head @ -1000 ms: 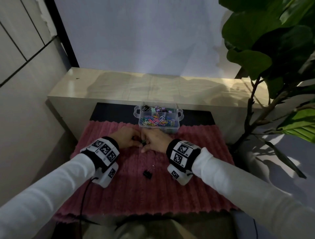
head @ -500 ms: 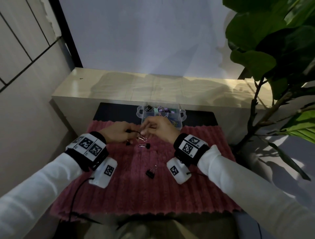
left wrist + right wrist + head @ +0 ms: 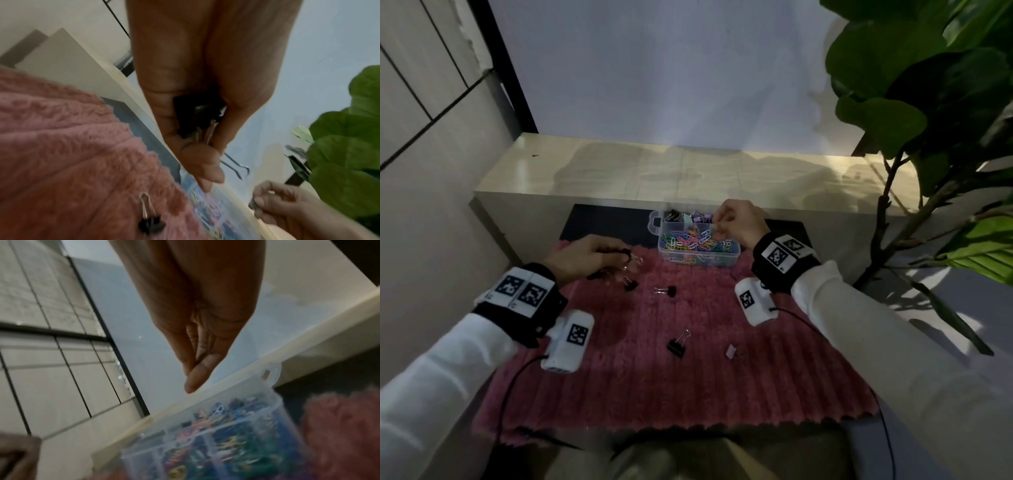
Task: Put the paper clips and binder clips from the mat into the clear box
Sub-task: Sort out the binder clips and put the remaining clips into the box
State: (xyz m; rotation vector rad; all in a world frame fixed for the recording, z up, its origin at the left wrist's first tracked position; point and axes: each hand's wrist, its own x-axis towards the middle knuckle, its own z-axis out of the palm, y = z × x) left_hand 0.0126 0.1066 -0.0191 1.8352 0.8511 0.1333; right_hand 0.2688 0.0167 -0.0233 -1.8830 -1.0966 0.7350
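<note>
Pink ribbed mat (image 3: 647, 383), item count. Clear box (image 3: 698, 245) at 12 o'clock on the mat: coloured paper clips fill the near compartment, binder clips the far one; most of the job looks done. Left on the mat: three black binder clips (image 3: 668, 291) around centre and one small pale clip (image 3: 730, 351) toward 4 o'clock. Left hand (image 3: 585, 258), 10 o'clock, curled round several black binder clips. Right hand (image 3: 736, 222) pinched shut over the box; contents cannot be told. Half a second back, both hands met at centre; the right has since travelled to the box.
</note>
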